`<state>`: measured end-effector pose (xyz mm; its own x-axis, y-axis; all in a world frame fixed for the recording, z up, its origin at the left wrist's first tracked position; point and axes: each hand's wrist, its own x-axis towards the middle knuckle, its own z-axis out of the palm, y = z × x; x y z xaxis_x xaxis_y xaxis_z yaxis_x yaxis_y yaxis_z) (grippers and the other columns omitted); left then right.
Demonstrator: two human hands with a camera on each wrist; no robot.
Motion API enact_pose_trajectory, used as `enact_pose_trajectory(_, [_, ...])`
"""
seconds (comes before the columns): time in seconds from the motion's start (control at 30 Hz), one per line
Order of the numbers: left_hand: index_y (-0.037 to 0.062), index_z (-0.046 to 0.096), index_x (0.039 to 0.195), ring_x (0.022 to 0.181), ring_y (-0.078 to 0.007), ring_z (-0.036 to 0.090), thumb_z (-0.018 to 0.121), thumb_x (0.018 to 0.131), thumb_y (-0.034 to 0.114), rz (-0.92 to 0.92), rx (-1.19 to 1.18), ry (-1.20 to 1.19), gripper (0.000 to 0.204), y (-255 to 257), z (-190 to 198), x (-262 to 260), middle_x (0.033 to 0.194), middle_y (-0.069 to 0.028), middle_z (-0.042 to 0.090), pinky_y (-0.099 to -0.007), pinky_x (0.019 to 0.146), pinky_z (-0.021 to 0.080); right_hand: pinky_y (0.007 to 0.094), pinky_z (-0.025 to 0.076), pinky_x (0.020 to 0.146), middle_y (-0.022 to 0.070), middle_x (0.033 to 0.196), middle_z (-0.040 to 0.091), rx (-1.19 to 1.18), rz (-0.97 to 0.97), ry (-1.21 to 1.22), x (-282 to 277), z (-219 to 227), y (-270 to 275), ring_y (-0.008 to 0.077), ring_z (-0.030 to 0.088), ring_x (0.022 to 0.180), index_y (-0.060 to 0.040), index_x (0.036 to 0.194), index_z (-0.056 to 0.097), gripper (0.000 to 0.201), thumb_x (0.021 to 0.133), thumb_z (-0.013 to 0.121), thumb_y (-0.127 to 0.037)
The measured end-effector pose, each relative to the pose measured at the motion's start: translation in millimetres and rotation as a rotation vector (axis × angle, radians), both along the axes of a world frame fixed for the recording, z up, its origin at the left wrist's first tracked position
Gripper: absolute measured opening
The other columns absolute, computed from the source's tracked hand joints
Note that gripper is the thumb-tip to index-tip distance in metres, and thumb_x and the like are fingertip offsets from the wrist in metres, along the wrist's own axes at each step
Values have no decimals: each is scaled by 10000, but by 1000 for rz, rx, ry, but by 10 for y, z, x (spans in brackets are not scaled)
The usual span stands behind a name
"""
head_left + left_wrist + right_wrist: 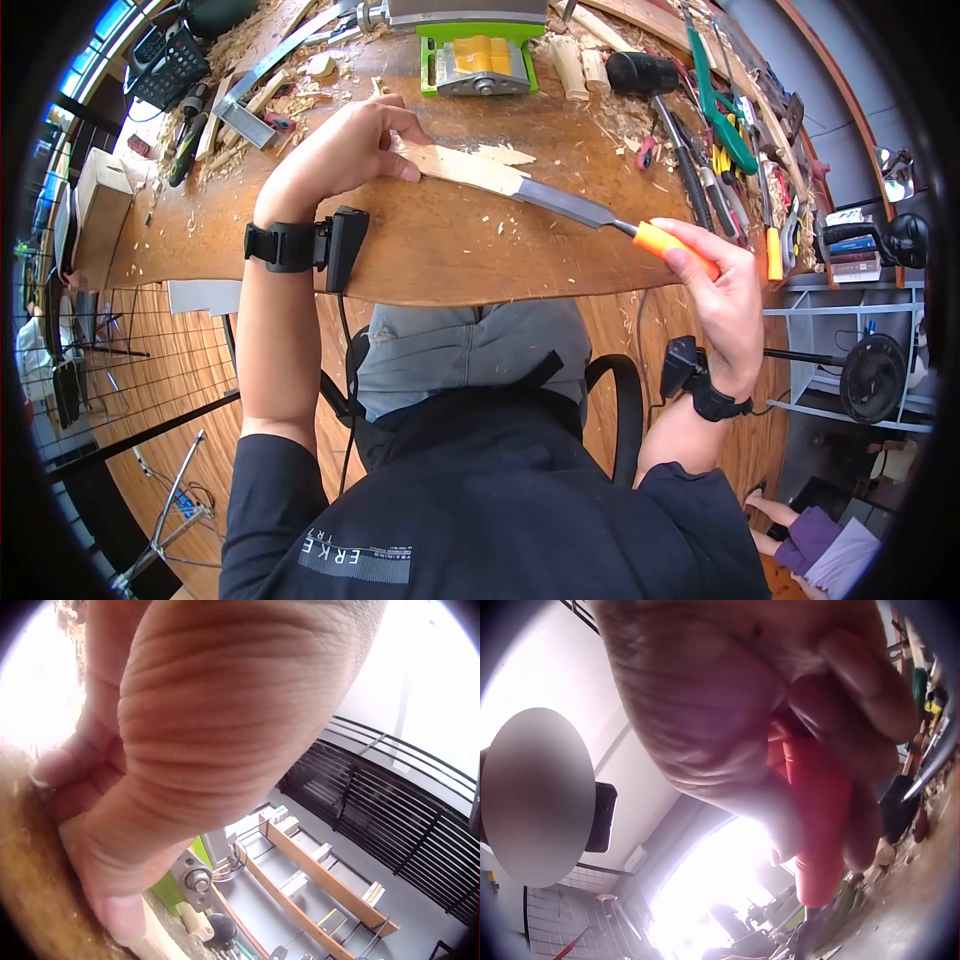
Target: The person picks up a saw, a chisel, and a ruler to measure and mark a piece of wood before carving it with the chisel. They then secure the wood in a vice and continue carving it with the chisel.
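Observation:
My left hand (345, 150) pinches one end of a pale wooden strip (460, 167) between thumb and fingers, low over the wooden workbench (430, 265). In the left wrist view, the thumb presses along the same strip (159, 939). My right hand (728, 300) grips the orange handle (672, 246) of a chisel, fingers curled round it. The flat steel blade of the chisel (565, 203) points left, its tip overlapping the strip's right end. The right wrist view shows the handle (821, 817) inside the curled fingers.
A green-framed vise (427, 70) stands at the bench's far side. To its right lie a black-headed mallet (642, 74), a green-handled saw (738, 150) and several other tools. A try square (245, 122) and wood shavings (320, 66) lie at the left.

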<state>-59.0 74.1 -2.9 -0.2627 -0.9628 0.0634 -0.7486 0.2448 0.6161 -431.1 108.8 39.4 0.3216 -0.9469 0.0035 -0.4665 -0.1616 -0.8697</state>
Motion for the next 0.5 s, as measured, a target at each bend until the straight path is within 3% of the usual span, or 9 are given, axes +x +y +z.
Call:
enact_pose_trajectory(0.37, [65,717,1015,644,-144,424,850,640,85,-12,-70,11,398,-14,-47,17,735,-17,452,-308,609,395,248,489,799,99,990,718,30,-19,9,-49,14,14,115,625,880,48,1112,678,240,914,646,-83])
enact_pose_trajectory(0.47, [63,716,1018,639,-142,422,849,642,85,14,4,0,399,9,33,-30,727,-16,449,-303,607,394,249,487,797,99,988,719,-44,-18,38,22,-12,35,116,626,874,48,1108,678,240,915,648,-91])
enact_pose_trajectory(0.5, [67,716,1015,717,-192,501,843,653,79,45,55,-21,385,9,66,-40,804,-47,541,-329,667,431,249,487,797,99,988,719,-43,-19,37,-8,-9,28,116,626,874,48,1108,678,240,915,648,-91])
